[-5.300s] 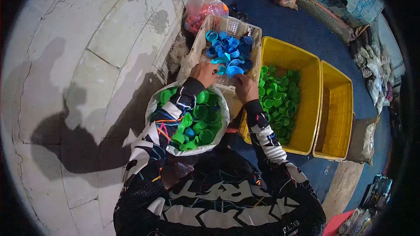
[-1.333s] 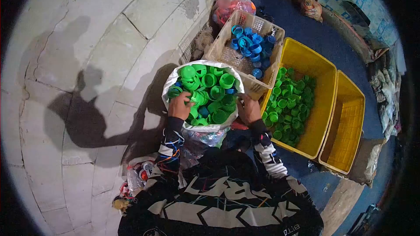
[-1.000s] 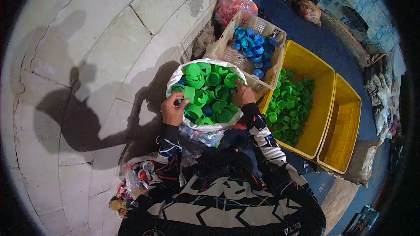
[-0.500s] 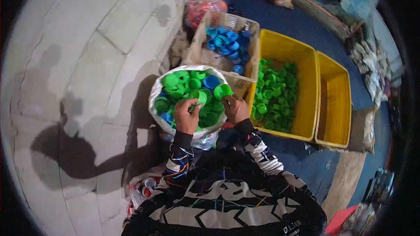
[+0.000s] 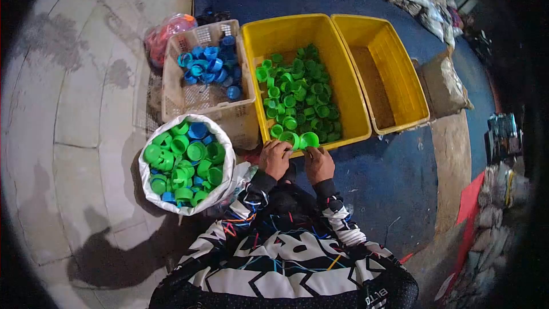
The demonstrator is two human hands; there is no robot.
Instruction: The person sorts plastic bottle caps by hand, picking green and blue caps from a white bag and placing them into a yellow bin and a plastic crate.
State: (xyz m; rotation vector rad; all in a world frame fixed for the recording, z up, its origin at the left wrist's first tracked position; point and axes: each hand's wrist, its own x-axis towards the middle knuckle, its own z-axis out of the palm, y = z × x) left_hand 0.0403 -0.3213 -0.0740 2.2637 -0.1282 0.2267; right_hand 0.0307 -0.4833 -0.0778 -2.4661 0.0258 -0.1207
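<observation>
My left hand [image 5: 275, 159] grips a green plastic cap [image 5: 290, 139] at the front rim of a yellow bin [image 5: 357, 129]. Close beside it, my right hand [image 5: 319, 165] holds another green cap [image 5: 309, 140] by its lower edge. Loose green caps [image 5: 300, 88] lie heaped inside that bin. To the left of my hands stands a white sack [image 5: 224, 191], its top folded open, full of mostly green caps with some blue ones [image 5: 198, 130] among them.
A pale plastic crate [image 5: 171, 94] with blue caps [image 5: 210, 67] stands behind the sack. Right of the first bin is a second yellow bin [image 5: 420, 115]. A stuffed sack [image 5: 446, 88] leans near it. A clear bag of reddish items [image 5: 166, 37] sits behind the crate.
My view has turned right. Both hands, each with a green cap, have moved from over the white sack to the front edge of the yellow bin of green caps.
</observation>
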